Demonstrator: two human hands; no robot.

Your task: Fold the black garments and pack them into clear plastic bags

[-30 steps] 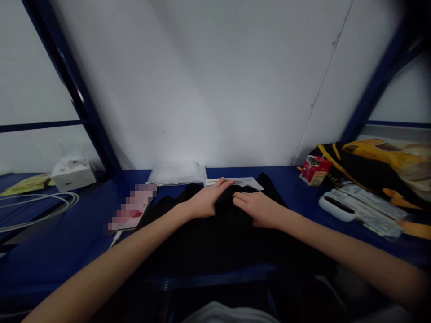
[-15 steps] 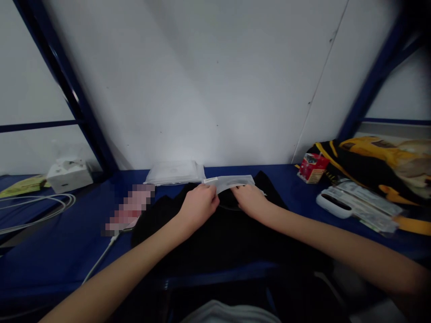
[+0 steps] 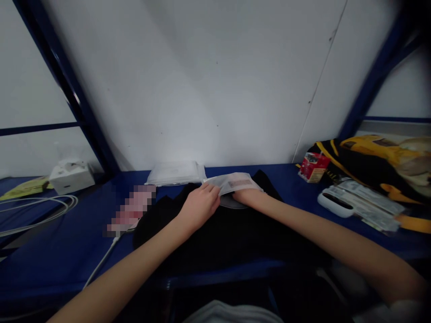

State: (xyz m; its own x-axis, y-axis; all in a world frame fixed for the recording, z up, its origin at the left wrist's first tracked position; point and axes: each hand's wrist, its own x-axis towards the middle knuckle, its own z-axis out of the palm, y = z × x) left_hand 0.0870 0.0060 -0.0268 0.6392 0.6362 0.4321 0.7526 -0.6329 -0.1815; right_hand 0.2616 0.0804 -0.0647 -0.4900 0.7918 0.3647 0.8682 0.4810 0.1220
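A translucent plastic bag point(image 3: 229, 180) with a printed patch lies over a black garment point(image 3: 218, 237), which is spread on the blue table point(image 3: 67, 251). My left hand point(image 3: 203, 200) is closed on the bag's left edge, at its near, open side. The bag's mouth faces me and gapes a little. Into that mouth reaches my right hand point(image 3: 247, 196); its fingers are covered by the bag, so I cannot see whether they hold anything.
Flat clear packets point(image 3: 177, 172) lie against the wall. Left are a blurred phone point(image 3: 133, 208) on a white cable, a coil of cable point(image 3: 63, 204) and a white box point(image 3: 72, 177). Right are a red box point(image 3: 313, 167), a white case point(image 3: 335, 204) and a black-yellow bag point(image 3: 363, 161).
My right hand has slid further under the bag's upper layer, so its fingers are now hidden. The bag's near edge has lifted and its printed patch now shows. My left hand stays in place.
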